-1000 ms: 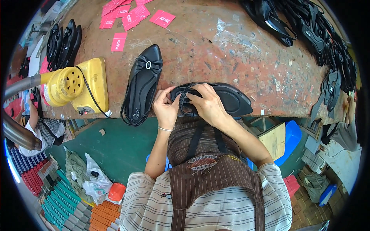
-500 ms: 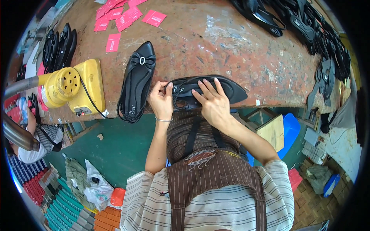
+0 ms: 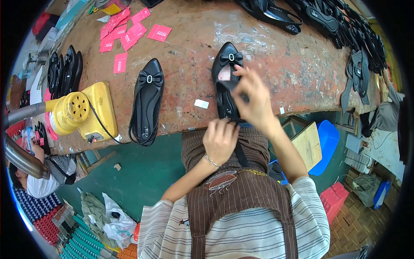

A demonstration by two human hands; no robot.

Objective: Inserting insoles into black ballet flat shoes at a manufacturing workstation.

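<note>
The held black shoe (image 3: 222, 94), previously sideways, now points toe-away.

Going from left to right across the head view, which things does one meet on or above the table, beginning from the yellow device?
Yellow device, first black bow shoe, small white slip, second black bow shoe, right hand, dark grey strap-like pieces.

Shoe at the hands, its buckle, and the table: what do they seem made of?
Shoe: smooth black leather or imitation, judging by its soft sheen and folded bow. Buckle: pale and bright, perhaps metal or plastic; too small to tell. Table: possibly painted board, since its reddish-brown top is scuffed and patchy.
</note>
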